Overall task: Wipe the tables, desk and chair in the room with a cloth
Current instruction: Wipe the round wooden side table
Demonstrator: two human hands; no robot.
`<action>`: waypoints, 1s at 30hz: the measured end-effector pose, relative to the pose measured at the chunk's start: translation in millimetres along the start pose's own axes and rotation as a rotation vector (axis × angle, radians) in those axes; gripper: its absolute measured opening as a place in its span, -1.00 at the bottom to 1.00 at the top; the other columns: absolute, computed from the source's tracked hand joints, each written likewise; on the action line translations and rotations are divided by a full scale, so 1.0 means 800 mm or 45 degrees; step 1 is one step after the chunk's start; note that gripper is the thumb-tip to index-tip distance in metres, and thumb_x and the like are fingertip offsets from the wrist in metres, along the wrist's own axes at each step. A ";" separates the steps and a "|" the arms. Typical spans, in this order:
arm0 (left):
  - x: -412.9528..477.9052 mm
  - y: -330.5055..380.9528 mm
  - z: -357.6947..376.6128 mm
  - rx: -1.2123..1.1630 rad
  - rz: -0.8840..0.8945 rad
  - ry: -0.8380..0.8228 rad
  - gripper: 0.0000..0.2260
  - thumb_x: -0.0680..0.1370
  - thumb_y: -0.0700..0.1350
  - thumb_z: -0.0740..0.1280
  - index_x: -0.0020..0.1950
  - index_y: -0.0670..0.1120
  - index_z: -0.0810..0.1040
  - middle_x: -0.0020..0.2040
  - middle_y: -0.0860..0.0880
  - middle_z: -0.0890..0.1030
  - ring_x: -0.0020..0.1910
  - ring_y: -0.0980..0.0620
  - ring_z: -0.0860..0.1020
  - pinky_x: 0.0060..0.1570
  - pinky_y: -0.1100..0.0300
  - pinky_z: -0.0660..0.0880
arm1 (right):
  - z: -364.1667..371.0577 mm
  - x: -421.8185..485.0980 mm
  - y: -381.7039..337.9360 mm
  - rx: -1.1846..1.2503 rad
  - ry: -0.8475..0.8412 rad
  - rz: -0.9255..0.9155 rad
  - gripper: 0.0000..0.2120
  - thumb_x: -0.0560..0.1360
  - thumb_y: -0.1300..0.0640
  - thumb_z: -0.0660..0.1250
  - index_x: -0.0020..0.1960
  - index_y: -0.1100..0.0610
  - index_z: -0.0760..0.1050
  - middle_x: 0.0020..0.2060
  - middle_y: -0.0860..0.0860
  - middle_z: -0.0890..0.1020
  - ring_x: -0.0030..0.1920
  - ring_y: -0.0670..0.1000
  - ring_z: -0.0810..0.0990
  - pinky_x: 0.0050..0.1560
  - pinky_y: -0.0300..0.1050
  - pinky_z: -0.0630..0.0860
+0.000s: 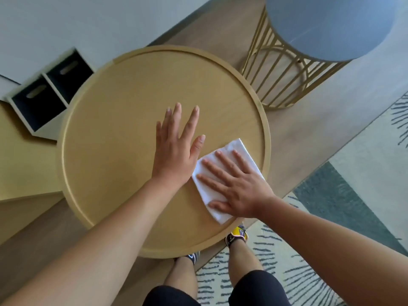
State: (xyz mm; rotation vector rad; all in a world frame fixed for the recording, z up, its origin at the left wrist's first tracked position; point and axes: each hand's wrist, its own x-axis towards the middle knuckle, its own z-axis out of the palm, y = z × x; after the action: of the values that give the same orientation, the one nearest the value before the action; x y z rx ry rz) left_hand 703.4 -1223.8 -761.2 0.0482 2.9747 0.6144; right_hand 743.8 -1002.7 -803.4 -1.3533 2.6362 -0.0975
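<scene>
Pressing a folded white cloth flat, the right hand covers the round wooden table.

Soft, even daylight fills the frame, bright but without harsh glare. The round wooden counter carries only a dull sheen, and the shadows on it are faint. The left forearm is lit brighter than the right forearm, which looks dusky. The whole picture is slightly soft, and the storage cubbies at upper left are smeared. Wide-angle distortion swells both forearms toward the lower corners.
</scene>
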 end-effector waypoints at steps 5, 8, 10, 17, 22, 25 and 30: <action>0.042 0.028 0.009 -0.013 0.008 0.013 -0.46 0.69 0.20 -0.02 0.65 0.06 0.10 0.64 -0.19 0.06 0.62 -0.23 0.01 0.54 -0.25 0.01 | -0.010 0.028 0.066 0.042 0.056 0.428 -0.30 0.61 -0.40 0.05 0.64 -0.10 0.15 0.63 0.05 0.18 0.63 0.26 0.04 0.52 0.43 0.05; 0.065 0.033 0.010 -0.013 -0.020 0.037 -0.46 0.68 0.21 -0.03 0.64 0.08 0.10 0.64 -0.18 0.06 0.62 -0.23 0.01 0.54 -0.27 0.04 | -0.018 0.059 0.102 0.078 0.042 0.551 -0.25 0.60 -0.41 -0.02 0.67 -0.05 0.04 0.66 0.09 0.06 0.64 0.25 -0.09 0.55 0.41 -0.06; 0.076 0.032 0.008 -0.010 -0.045 0.054 -0.45 0.68 0.23 -0.06 0.64 0.08 0.10 0.64 -0.18 0.06 0.62 -0.22 0.02 0.54 -0.26 0.05 | -0.026 0.085 0.124 0.100 0.036 0.629 -0.20 0.60 -0.42 -0.06 0.68 0.03 -0.04 0.66 0.10 -0.03 0.64 0.24 -0.17 0.58 0.36 -0.12; 0.097 -0.002 0.004 -0.018 -0.167 0.133 -0.46 0.68 0.20 -0.02 0.65 0.09 0.08 0.65 -0.15 0.04 0.63 -0.19 -0.02 0.55 -0.25 0.02 | -0.050 0.199 0.174 0.097 -0.028 0.668 -0.16 0.60 -0.42 -0.16 0.67 0.13 -0.10 0.66 0.14 -0.11 0.63 0.27 -0.20 0.58 0.32 -0.09; 0.090 -0.049 -0.013 -0.011 -0.298 0.213 -0.46 0.68 0.20 -0.05 0.65 0.09 0.08 0.65 -0.14 0.04 0.63 -0.17 -0.03 0.56 -0.24 0.02 | -0.058 0.307 0.171 -0.064 -0.087 0.593 -0.12 0.57 -0.42 -0.27 0.66 0.18 -0.12 0.63 0.26 -0.03 0.63 0.30 -0.13 0.55 0.36 -0.24; 0.073 -0.082 -0.023 -0.013 -0.392 0.252 -0.47 0.69 0.20 -0.05 0.65 0.09 0.06 0.66 -0.13 0.02 0.64 -0.15 -0.04 0.57 -0.22 -0.01 | -0.062 0.363 0.160 -0.058 -0.047 0.561 -0.10 0.56 -0.42 -0.17 0.63 0.23 -0.04 0.54 0.30 0.19 0.56 0.33 0.11 0.57 0.31 -0.09; 0.040 -0.135 -0.037 0.009 -0.507 0.296 -0.47 0.70 0.20 -0.06 0.66 0.10 0.01 0.66 -0.12 -0.02 0.64 -0.11 -0.10 0.58 -0.19 -0.06 | -0.066 0.437 0.125 -0.114 -0.027 0.434 -0.14 0.54 -0.42 -0.13 0.63 0.14 -0.03 0.43 0.29 0.31 0.45 0.36 0.25 0.56 0.30 -0.03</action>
State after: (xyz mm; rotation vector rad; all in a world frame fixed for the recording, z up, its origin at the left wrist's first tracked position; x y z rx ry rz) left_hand 667.4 -1332.8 -780.4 -0.6394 3.0652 0.5891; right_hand 454.3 -1229.1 -809.8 -0.9021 2.8372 0.0809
